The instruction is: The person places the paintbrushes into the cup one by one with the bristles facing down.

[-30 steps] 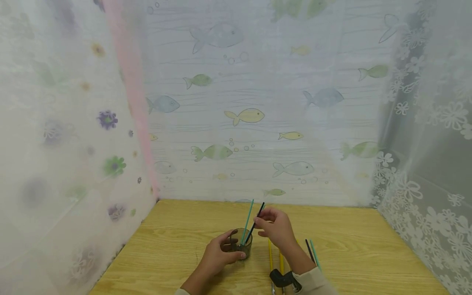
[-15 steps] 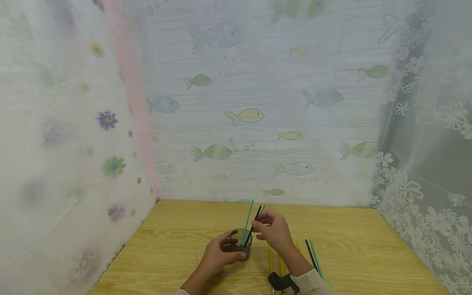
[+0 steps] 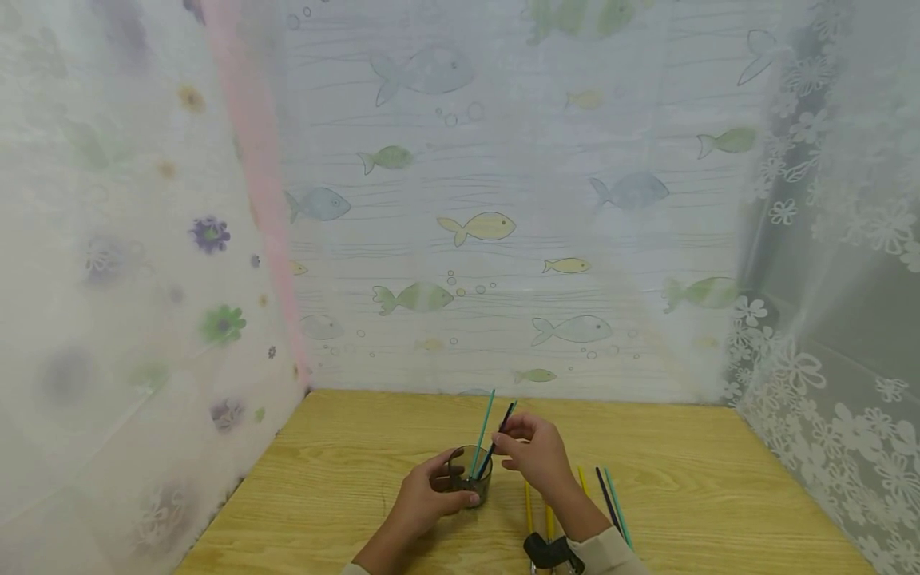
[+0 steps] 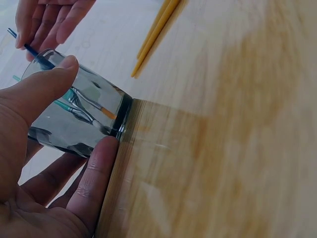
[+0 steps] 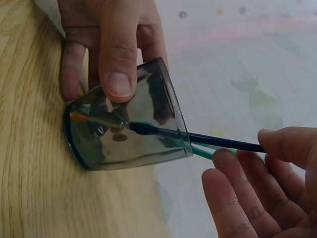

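Observation:
My left hand (image 3: 424, 499) grips a clear grey-tinted glass cup (image 5: 114, 153) that stands on the wood-grain table (image 3: 345, 495). In the left wrist view the thumb lies against its side, near the rim. My right hand (image 3: 537, 459) pinches the upper handle of a dark blue paintbrush (image 5: 218, 142), which leans inside the cup with its orange-brown bristles near the bottom. A teal paintbrush (image 3: 485, 423) also leans in the cup, rising above the rim. Another teal handle tip (image 3: 513, 405) shows beside the dark blue one, partly hidden by the right hand.
Yellow-handled brushes (image 3: 529, 511) lie right of the cup, partly under the right forearm. Farther right lie a dark brush (image 3: 607, 499) and a teal brush (image 3: 620, 511). A black device (image 3: 549, 551) is at the right wrist. A fish-patterned curtain (image 3: 503, 176) hangs behind the table.
My right hand has lowered the dark blue paintbrush slightly and shifted a little left toward the cup. Over the last half second it barely moves. The left hand and cup stay put.

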Available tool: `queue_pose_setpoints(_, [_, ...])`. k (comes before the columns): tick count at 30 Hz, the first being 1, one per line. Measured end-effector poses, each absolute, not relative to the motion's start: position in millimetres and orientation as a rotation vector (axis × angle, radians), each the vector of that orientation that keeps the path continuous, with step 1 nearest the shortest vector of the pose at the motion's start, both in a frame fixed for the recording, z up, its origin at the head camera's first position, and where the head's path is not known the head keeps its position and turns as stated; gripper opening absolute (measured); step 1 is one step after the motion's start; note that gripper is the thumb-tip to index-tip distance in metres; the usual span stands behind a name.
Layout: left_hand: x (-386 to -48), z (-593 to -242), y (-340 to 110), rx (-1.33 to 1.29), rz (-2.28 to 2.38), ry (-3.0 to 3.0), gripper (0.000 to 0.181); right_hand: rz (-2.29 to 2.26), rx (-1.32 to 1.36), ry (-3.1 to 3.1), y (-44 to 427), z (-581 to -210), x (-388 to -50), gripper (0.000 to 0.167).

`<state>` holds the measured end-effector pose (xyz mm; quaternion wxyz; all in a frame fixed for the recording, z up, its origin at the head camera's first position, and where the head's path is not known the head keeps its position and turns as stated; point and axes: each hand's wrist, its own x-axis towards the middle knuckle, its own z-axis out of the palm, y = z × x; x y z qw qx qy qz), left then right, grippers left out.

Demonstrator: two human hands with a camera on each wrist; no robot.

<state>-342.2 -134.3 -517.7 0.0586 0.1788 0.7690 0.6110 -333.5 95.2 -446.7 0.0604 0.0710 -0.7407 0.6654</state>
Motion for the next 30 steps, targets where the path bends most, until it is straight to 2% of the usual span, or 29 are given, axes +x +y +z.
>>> queue_pose_setpoints(30, [-339.4,-515.6,-131.3,0.507,1.865,2.323,0.081,1.919,0.119,-2.288,99.5,-450.6,-331.5,0.024])
